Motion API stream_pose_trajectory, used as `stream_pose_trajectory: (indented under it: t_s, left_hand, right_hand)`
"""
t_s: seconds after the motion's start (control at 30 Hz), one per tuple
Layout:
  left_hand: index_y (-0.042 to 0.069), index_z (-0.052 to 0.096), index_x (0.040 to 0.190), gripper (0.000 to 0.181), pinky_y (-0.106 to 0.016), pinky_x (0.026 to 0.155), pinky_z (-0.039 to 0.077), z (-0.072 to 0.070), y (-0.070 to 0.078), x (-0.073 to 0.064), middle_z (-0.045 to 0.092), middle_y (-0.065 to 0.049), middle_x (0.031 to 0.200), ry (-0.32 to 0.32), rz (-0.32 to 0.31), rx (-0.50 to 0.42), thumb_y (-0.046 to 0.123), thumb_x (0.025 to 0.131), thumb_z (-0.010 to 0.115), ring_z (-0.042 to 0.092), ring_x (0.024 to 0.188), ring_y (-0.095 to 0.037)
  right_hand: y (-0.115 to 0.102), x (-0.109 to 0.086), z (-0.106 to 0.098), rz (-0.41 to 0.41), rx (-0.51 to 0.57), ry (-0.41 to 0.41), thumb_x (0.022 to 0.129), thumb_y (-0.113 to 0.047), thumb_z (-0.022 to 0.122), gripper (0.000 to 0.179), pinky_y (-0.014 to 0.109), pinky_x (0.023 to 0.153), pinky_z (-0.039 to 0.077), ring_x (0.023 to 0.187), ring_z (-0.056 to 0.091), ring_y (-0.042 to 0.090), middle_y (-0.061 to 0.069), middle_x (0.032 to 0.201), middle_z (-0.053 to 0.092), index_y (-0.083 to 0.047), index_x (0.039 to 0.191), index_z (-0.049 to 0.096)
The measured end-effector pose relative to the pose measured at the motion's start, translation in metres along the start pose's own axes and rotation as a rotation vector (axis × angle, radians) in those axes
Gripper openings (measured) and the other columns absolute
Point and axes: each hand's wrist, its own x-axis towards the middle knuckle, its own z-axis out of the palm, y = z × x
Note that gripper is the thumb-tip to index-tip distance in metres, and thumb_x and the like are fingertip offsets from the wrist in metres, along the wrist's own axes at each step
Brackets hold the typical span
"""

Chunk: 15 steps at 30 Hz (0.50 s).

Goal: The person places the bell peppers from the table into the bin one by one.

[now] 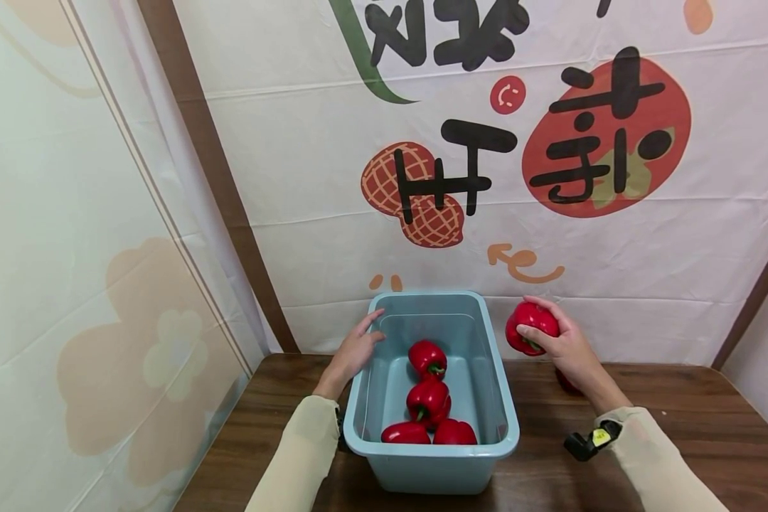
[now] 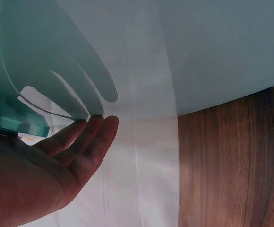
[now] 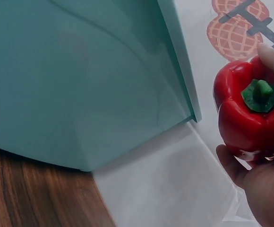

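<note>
My right hand (image 1: 566,348) grips a red bell pepper (image 1: 532,328) above the table, just right of a light blue plastic bin (image 1: 508,419). In the right wrist view, the green stem of the held bell pepper (image 3: 248,120) faces the camera, with fingers and thumb around its sides. My left hand (image 1: 353,352) is at the bin's left rim, its thumb and a finger reaching over the edge. In the left wrist view, extended fingers (image 2: 97,144) meet the bin's outer wall. Several red bell peppers (image 1: 429,400) lie inside the bin.
Another red thing (image 1: 566,382) sits on the table behind the right wrist, mostly hidden. The bin stands on a dark wooden table (image 1: 665,419). A printed white cloth (image 1: 320,242) hangs behind it, and another pale sheet (image 1: 134,178) hangs at the left.
</note>
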Motion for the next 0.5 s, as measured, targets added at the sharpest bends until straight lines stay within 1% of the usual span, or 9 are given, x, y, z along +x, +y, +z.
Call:
stream_pose_trajectory:
  t_s: [0.3, 0.5]
  left_hand:
    - [0.033, 0.039, 0.151, 0.054, -0.068, 0.106, 0.032, 0.000, 0.000, -0.001, 0.026, -0.009, 0.163, -0.004, -0.010, -0.013, 0.027, 0.099, 0.045, 0.040, 0.136, -0.039]
    - [0.032, 0.040, 0.151, 0.054, -0.066, 0.107, 0.031, 0.000, 0.000, 0.000, 0.025, -0.009, 0.163, 0.001, -0.009, -0.018, 0.026, 0.098, 0.046, 0.040, 0.137, -0.038]
  right_hand:
    - [-0.006, 0.000, 0.002, -0.021, -0.024, -0.019, 0.091, -0.028, 0.071, 0.069, 0.035, 0.080, 0.054, 0.130, 0.034, 0.041, 0.018, 0.148, 0.036, -0.021, 0.150, 0.037]
    - [-0.012, -0.001, 0.005, -0.026, -0.027, -0.029, 0.089, -0.026, 0.073, 0.072, 0.035, 0.080, 0.055, 0.130, 0.035, 0.041, 0.018, 0.147, 0.037, -0.020, 0.151, 0.036]
